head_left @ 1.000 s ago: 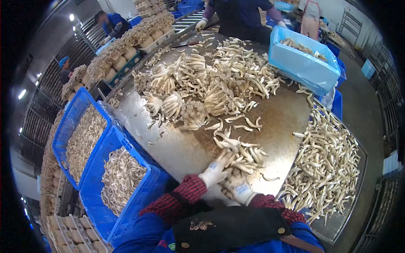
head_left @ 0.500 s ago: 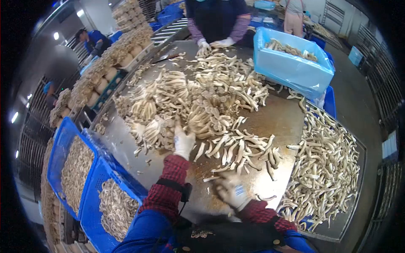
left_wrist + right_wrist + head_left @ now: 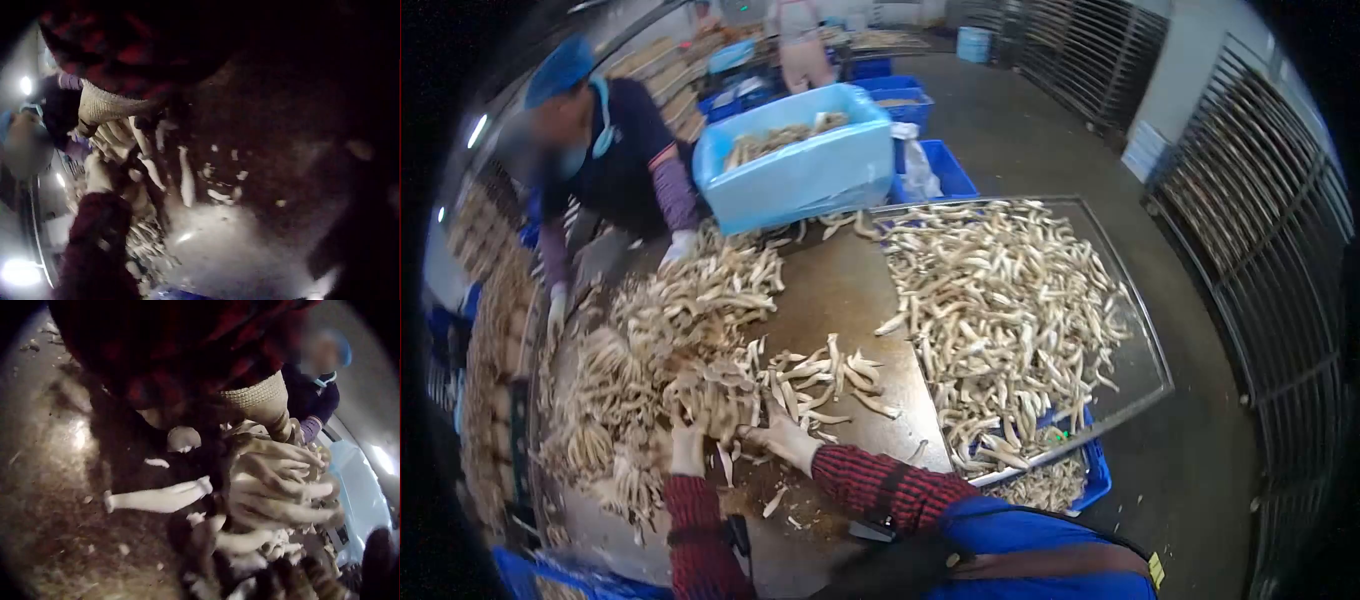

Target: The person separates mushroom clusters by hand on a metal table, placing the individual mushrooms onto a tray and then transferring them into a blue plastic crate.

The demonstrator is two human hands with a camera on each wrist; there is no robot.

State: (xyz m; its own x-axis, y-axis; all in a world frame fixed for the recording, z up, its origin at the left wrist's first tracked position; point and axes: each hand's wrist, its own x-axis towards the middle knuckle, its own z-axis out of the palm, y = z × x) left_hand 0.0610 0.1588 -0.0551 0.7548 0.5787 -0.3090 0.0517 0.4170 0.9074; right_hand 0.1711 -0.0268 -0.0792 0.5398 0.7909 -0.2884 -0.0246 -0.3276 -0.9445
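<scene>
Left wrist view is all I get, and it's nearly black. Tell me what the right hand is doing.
Observer: The right hand grips a mushroom clump, fingers curled round the stems.
Operator: Give me what lies to its right.
Observer: A metal tray heaped with loose stems.
Operator: Say who else is working there.
Observer: One person in a blue cap stands opposite, with a gloved hand on the far pile.

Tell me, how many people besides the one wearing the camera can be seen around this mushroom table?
2. One worker in a blue cap stands at the table's far left, sorting mushrooms. Another person stands farther back, behind the light blue bin. Others may be hidden beyond the frame's dark edges.
</scene>
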